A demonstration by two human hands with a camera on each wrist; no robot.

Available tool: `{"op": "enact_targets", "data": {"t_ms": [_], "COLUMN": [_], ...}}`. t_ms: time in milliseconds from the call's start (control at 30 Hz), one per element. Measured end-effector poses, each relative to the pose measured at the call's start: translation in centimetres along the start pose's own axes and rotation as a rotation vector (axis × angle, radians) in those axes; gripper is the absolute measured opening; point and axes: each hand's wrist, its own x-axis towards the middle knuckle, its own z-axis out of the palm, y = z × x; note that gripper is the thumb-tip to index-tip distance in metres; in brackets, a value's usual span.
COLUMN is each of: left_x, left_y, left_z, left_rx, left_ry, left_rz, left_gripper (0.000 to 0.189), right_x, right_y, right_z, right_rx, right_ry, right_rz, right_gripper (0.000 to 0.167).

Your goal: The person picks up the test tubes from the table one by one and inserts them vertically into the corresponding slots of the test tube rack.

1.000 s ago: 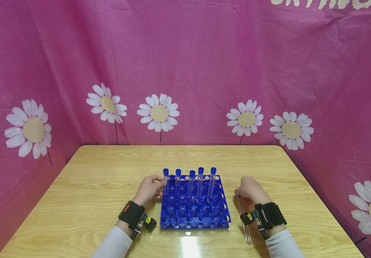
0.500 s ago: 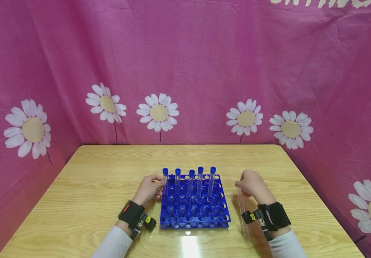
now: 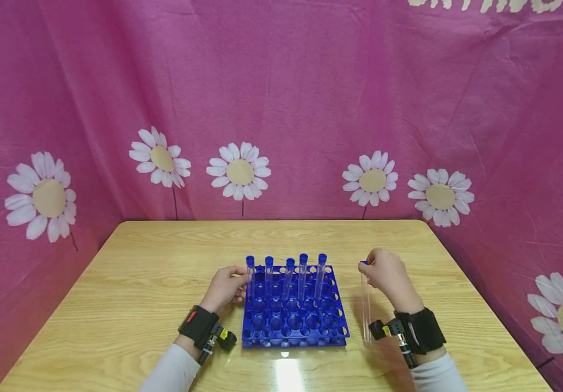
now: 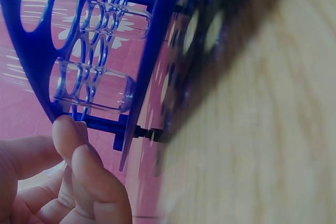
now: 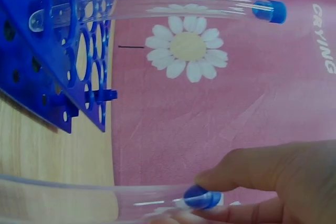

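Note:
A blue test tube rack (image 3: 294,322) stands on the table, several clear test tubes (image 3: 303,283) with blue caps upright in its holes. My left hand (image 3: 224,287) pinches the rack's left edge; in the left wrist view its thumb and fingertips (image 4: 68,135) meet at a corner of the upper plate. To the right of the rack, my right hand (image 3: 384,275) holds another capped test tube (image 3: 366,313) by its top. That tube hangs nearly upright, apart from the rack. In the right wrist view, thumb and fingers pinch near its blue cap (image 5: 202,198).
The wooden table (image 3: 173,245) extends around the rack on all sides. Behind and beside it hangs a pink cloth (image 3: 281,109) printed with white daisies. Each wrist wears a black strap with a small camera (image 3: 225,338).
My right hand has risen and moved slightly away from me, bringing its test tube from a slant to nearly upright. My left hand and the rack stay in place.

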Motion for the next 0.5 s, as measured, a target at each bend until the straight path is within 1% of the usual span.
{"op": "enact_targets", "data": {"t_ms": [233,333,500], "left_x": [0.0,0.0,0.0], "left_y": [-0.2,-0.2,-0.2], "left_z": [0.0,0.0,0.0], "left_rx": [0.005,0.005,-0.001], "left_ry": [0.001,0.005,0.000], "left_rz": [0.003,-0.003,0.001], "left_gripper": [0.016,0.016,0.016], "right_x": [-0.4,-0.7,-1.0], "right_y": [-0.8,-1.2,-1.7], "right_z": [-0.7,-1.0,-1.2], "right_rx": [0.005,0.020,0.046], "right_ry": [0.097,0.139,0.228], "right_rz": [-0.026,-0.033,-0.069], "right_gripper": [0.026,0.027,0.027]}}
